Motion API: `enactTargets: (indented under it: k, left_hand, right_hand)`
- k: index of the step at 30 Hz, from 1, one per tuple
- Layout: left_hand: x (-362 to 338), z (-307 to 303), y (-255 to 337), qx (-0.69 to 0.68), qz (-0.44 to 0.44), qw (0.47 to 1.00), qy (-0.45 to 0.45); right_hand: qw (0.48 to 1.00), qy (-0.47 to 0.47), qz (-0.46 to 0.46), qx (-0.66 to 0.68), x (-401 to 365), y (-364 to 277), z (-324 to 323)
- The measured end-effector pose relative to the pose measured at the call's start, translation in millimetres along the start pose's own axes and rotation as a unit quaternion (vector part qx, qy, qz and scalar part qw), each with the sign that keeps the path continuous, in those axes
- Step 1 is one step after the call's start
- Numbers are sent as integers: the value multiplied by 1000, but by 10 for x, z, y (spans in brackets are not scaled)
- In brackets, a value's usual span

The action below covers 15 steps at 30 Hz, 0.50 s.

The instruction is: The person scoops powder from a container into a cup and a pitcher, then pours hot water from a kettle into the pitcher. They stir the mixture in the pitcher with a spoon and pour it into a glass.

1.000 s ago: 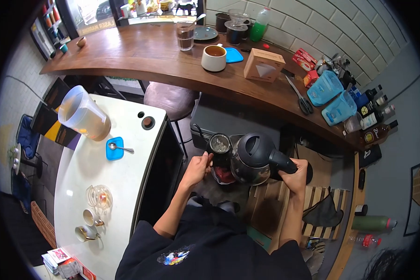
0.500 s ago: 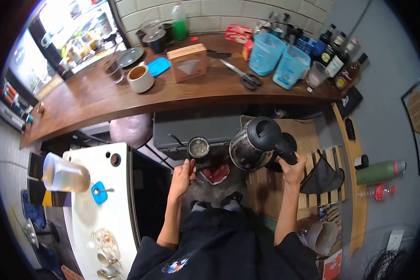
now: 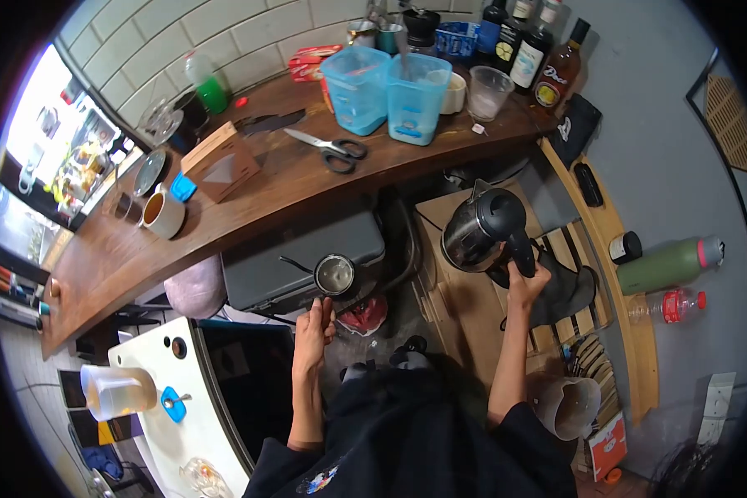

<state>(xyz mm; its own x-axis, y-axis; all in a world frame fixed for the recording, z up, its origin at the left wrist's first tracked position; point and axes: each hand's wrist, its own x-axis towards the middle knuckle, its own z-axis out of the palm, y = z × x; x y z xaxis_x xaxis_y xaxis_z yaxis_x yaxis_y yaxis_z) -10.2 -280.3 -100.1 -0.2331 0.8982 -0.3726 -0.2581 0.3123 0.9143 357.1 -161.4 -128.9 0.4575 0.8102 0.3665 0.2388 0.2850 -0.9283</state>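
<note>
My left hand [image 3: 314, 334] is closed around the handle of a small metal gooseneck kettle [image 3: 335, 275]. Its lid is off, pale liquid shows inside, and the thin spout points left. My right hand [image 3: 527, 282] grips the black handle of an electric kettle [image 3: 466, 238], a glass-and-steel jug with a black lid. The electric kettle overlaps the wooden surface [image 3: 456, 311] at my right. A grey case [image 3: 303, 249] lies behind the gooseneck kettle, under the counter. Between my arms, a red-and-white item [image 3: 363, 317] sits low near my feet.
On the wooden counter [image 3: 282, 191] stand a mug of brown drink [image 3: 164, 215], a cardboard box [image 3: 222, 163], scissors [image 3: 337, 153], blue containers [image 3: 353, 87] and bottles [image 3: 560, 66]. A white-topped cabinet [image 3: 145, 357] at left bears a plastic pitcher [image 3: 120, 392]. A green flask [image 3: 671, 265] lies at right.
My view has turned to the right. The electric kettle has moved away from the gooseneck kettle, to the right, over the wooden surface. Both hands keep their holds.
</note>
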Motion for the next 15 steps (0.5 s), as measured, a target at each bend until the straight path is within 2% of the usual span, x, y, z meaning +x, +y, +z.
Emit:
enactTargets:
  k: [2,4,6,8,11,13,15]
  left_hand:
    - [40,90,0,2,-3,1000,3]
    - [83,171,2,2,-7,1000,10]
    - [117,231,2,-4,-9,1000,15]
    - [165,210,-61,-9,-6,1000,2]
    - [175,258,-67,-6,-8,1000,1]
    - [168,336,-28,-2,1,1000,14]
    - [167,307,-51,3,1,1000,16]
  right_hand:
    - [999,42,12,-15,57,196,12]
    - [998,42,20,-32,100,357,4]
    - [994,24,16,-109,127,499,17]
    - [994,10,40,-102,155,611,41]
    - [997,46,7,-64,132,850,127]
    - [997,45,27,-62,118,653,191]
    - [997,39,40,-48,75,775,207]
